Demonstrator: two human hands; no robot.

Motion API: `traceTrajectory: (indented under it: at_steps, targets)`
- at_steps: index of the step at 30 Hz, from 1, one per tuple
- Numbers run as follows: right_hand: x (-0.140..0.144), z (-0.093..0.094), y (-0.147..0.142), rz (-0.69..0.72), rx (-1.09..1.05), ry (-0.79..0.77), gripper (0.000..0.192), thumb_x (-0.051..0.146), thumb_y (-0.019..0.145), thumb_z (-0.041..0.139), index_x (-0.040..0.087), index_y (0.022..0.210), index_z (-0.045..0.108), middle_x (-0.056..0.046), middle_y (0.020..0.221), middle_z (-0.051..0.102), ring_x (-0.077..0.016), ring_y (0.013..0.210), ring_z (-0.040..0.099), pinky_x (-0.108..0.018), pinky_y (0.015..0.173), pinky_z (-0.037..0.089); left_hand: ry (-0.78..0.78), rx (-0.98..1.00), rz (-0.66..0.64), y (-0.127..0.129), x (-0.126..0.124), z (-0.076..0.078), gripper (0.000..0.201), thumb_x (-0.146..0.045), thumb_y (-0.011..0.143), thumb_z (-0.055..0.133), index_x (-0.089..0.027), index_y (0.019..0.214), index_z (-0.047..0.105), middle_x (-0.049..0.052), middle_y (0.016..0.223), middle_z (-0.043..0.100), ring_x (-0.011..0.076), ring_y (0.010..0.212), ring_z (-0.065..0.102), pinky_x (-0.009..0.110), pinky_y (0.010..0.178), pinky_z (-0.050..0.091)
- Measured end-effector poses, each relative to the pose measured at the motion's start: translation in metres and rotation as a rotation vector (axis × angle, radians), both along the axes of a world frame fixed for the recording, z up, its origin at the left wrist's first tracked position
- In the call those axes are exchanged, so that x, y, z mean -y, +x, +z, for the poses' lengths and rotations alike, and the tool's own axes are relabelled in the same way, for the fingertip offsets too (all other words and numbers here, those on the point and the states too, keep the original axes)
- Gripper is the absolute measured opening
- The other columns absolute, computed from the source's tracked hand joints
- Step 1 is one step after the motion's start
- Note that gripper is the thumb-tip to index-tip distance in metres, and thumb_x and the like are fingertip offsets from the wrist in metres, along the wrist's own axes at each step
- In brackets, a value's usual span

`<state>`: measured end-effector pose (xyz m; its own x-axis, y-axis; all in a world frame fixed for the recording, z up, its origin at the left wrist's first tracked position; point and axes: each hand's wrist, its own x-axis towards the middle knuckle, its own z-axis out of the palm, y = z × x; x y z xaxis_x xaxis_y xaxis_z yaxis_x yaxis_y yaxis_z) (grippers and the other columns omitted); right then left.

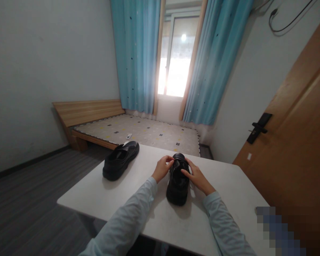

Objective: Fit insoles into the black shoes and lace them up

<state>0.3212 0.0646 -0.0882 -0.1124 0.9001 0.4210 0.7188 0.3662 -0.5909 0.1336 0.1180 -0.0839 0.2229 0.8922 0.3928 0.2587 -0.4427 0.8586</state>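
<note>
shoe (178, 185) sits on the table (229, 185); left hand (162, 168) and right hand (198, 177) pinch its top; best keep fingers light, sole flat.

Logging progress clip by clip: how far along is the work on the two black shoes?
Both hands are on the near black chunky-soled shoe: left hand and right hand finger its upper near the toe. It stands on the white table. The second black shoe lies apart at the table's left edge, untouched. Nothing looks finished; what has been done on either shoe cannot be told.
</note>
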Motion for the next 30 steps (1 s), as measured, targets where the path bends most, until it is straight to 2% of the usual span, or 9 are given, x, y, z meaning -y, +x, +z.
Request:
traceTrajectory:
  at_steps: [7, 14, 30]
  targets:
    - [0.000, 0.001, -0.001, -0.001, -0.001, -0.008, 0.064, 0.053, 0.079, 0.051, 0.023, 0.134, 0.039, -0.009, 0.135, 0.047, -0.0282, 0.125, 0.041, -0.050, 0.104, 0.031, -0.013, 0.058, 0.009, 0.003, -0.004, -0.003, 0.015, -0.027, 0.077, 0.059, -0.014, 0.081, 0.063, 0.006, 0.081, 0.067, 0.0160, 0.078, 0.062, 0.029, 0.078, 0.048]
    - [0.000, 0.002, -0.002, 0.005, -0.003, -0.014, 0.064, 0.053, 0.078, 0.051, 0.023, 0.134, 0.039, -0.009, 0.135, 0.047, -0.0279, 0.125, 0.042, -0.050, 0.103, 0.031, -0.019, 0.084, 0.017, 0.008, -0.009, -0.004, 0.011, -0.025, 0.075, 0.060, -0.014, 0.076, 0.062, 0.004, 0.077, 0.066, 0.0157, 0.076, 0.061, 0.029, 0.076, 0.047]
    - [-0.001, 0.001, -0.002, 0.006, 0.003, -0.039, 0.065, 0.051, 0.079, 0.052, 0.020, 0.134, 0.037, -0.012, 0.136, 0.045, -0.0272, 0.127, 0.040, -0.050, 0.106, 0.028, 0.038, 0.089, 0.024, 0.012, 0.001, -0.002, 0.010, -0.025, 0.084, 0.048, -0.017, 0.079, 0.053, 0.001, 0.077, 0.061, 0.0138, 0.076, 0.058, 0.026, 0.072, 0.046]
